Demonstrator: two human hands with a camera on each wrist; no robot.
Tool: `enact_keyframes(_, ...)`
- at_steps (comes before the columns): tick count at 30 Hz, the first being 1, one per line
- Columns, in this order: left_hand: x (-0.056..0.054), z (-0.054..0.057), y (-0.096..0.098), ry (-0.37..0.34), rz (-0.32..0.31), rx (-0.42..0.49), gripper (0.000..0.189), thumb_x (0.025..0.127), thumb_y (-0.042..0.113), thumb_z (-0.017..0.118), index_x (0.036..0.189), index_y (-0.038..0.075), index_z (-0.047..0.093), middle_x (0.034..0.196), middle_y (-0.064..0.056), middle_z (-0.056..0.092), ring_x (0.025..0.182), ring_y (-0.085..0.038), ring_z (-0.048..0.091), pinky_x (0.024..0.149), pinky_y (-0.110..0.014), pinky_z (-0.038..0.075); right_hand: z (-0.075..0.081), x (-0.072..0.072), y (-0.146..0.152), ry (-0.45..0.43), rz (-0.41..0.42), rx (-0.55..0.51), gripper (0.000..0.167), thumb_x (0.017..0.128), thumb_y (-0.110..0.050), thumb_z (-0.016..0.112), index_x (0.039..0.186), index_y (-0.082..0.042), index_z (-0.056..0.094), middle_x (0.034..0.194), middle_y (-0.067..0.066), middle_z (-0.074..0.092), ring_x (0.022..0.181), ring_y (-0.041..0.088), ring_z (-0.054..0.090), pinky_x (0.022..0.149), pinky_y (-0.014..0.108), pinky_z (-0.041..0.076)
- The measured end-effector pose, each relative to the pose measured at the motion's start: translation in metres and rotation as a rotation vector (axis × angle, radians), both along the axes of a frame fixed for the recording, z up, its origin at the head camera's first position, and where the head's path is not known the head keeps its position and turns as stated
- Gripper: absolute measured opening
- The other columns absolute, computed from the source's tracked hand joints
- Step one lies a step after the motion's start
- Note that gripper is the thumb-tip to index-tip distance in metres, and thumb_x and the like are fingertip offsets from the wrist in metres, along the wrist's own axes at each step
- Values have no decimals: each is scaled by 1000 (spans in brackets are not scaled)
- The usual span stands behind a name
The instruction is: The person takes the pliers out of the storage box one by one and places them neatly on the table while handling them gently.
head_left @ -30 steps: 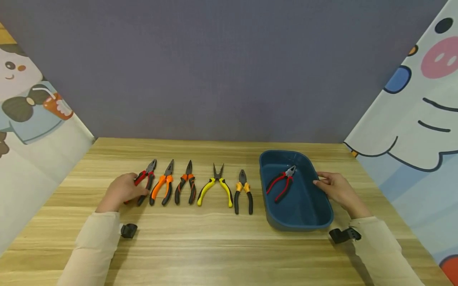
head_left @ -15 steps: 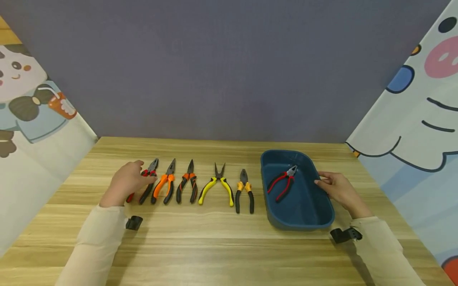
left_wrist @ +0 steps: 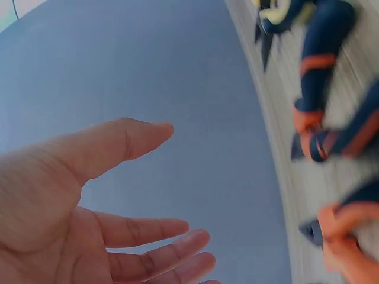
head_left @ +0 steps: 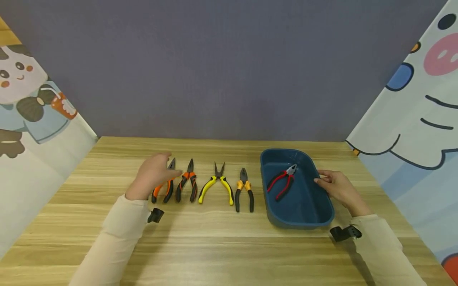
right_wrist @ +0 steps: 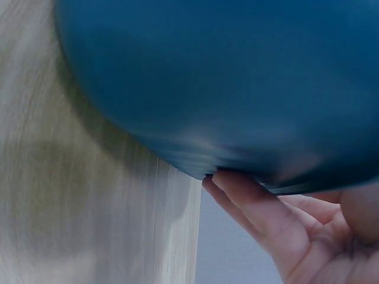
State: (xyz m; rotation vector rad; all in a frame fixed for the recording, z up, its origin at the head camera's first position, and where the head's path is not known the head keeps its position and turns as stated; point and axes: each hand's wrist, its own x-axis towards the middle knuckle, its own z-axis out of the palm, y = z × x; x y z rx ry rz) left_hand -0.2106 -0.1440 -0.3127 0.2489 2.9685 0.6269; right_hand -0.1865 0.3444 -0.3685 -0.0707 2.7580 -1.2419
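Note:
My left hand [head_left: 152, 176] hovers over the left end of a row of pliers, thumb and fingers spread. Nothing is between them in the left wrist view. It partly covers the orange-and-black pliers [head_left: 169, 186]; the red-and-black pair at the far left is hidden behind it. To the right lie black-and-orange pliers [head_left: 191, 178], yellow-handled long-nose pliers [head_left: 218, 178] and black-and-yellow pliers [head_left: 244, 186]. My right hand [head_left: 340, 190] holds the right rim of a dark blue plastic bin [head_left: 311, 210] between thumb and fingers. Red-and-black combination pliers [head_left: 284, 182] lie inside it.
The wood-grain table [head_left: 214, 246] ends at a grey upright panel [head_left: 222, 71] behind the pliers. Cartoon-printed white sheets hang at the left [head_left: 39, 119] and right [head_left: 411, 127] sides.
My left hand has lifted off the leftmost red-and-black pliers and moved right, over the orange-and-black pair. The right hand and the bin stay in place.

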Motion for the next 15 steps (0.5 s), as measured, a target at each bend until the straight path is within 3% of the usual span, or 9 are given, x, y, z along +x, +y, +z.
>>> enact_keyframes(2, -2, 1, 9, 2, -11, -8, 73, 85, 30, 67, 137, -10, 38, 126, -29, 54, 95, -41, 58, 86, -53, 45, 1, 0, 0, 2, -1, 0, 52, 98, -12, 49, 135, 19, 31, 102, 30, 64, 74, 13, 66, 61, 28, 54)
enact_keyframes(3, -3, 2, 14, 1, -16, -9, 73, 85, 31, 67, 138, -10, 38, 127, -28, 53, 108, -43, 54, 90, -54, 43, 1, 0, 0, 3, -1, -1, 52, 98, -12, 49, 135, 19, 32, 102, 30, 64, 74, 12, 66, 61, 27, 54)
enact_keyframes(5, -5, 2, 24, 0, -29, -12, 73, 85, 32, 68, 138, -9, 39, 127, -27, 53, 108, -41, 55, 90, -53, 44, 2, 0, -1, 4, 1, -6, 52, 98, -13, 49, 135, 19, 32, 103, 30, 64, 75, 13, 66, 61, 27, 54)
enact_keyframes(6, -6, 2, 29, 3, -34, -14, 73, 85, 32, 68, 138, -9, 39, 133, -27, 48, 115, -42, 51, 91, -53, 43, 2, 0, -1, 2, 2, -11, 52, 98, -13, 49, 135, 19, 32, 104, 31, 63, 76, 14, 66, 62, 28, 54)
enact_keyframes(15, -10, 1, 74, -4, -104, 0, 71, 84, 31, 70, 137, -6, 42, 136, -23, 48, 119, -38, 50, 97, -49, 41, 2, 1, -1, -15, 5, -47, 52, 99, -13, 49, 136, 19, 31, 107, 33, 62, 82, 22, 68, 64, 30, 55)
